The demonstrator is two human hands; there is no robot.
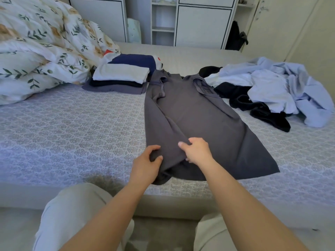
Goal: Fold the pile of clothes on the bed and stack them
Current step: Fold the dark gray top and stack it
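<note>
A dark grey garment lies spread lengthwise on the bed, its neck end far from me and its hem near the front edge. My left hand pinches the bunched lower left corner of the hem. My right hand grips a fold of the same cloth just to the right. A stack of folded clothes, white on top of dark and grey pieces, sits at the back left beside a folded navy piece. An unfolded pile of pale blue and black clothes lies at the right.
A floral duvet is heaped at the back left of the bed. White cupboards and open shelves stand behind the bed. My knees in light trousers are against the front edge of the mattress.
</note>
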